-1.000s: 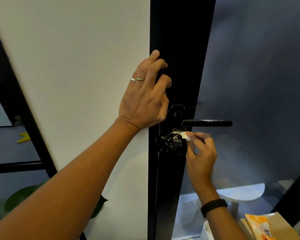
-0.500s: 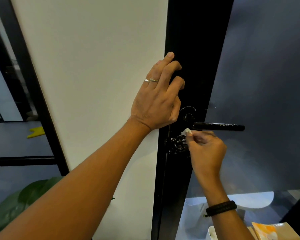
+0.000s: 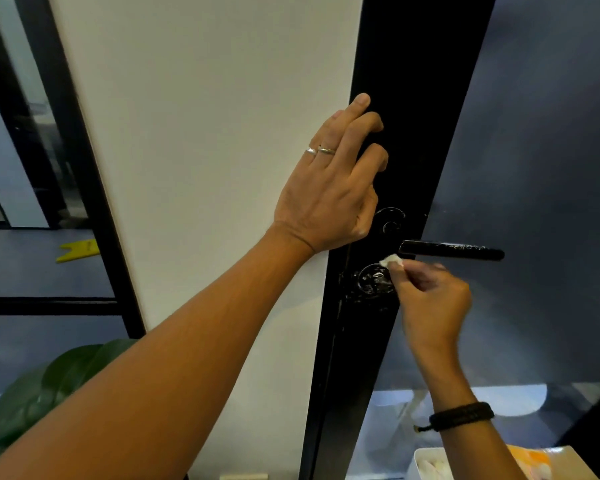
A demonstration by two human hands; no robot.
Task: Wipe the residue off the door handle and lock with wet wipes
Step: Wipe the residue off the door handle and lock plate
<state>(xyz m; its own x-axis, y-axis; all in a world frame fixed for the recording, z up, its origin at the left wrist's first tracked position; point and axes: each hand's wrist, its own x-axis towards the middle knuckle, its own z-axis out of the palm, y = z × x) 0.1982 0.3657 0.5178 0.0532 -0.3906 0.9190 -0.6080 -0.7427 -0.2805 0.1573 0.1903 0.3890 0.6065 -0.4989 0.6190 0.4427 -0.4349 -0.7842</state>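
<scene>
A black lever door handle (image 3: pixel 451 250) sticks out to the right from a black door stile (image 3: pixel 406 98). Just below it sits the round lock (image 3: pixel 373 280), with pale smears on it. My right hand (image 3: pixel 430 299) pinches a small folded white wet wipe (image 3: pixel 495 260) at the lock's upper right edge, right under the handle's base. My left hand (image 3: pixel 329 188) rests on the edge of the stile above the handle, fingers bent against the black frame, two rings on one finger.
The door's dark blue glass panel (image 3: pixel 541 168) fills the right side. A white wall (image 3: pixel 205 133) stands left of the stile. An orange wipes pack (image 3: pixel 534 460) and a white container (image 3: pixel 426 462) lie at the bottom right. Green leaves (image 3: pixel 49 386) show at the bottom left.
My right hand with the wipe has shifted slightly up from the lock face to its upper right edge. My left hand keeps its place on the stile. The view has swung left.
</scene>
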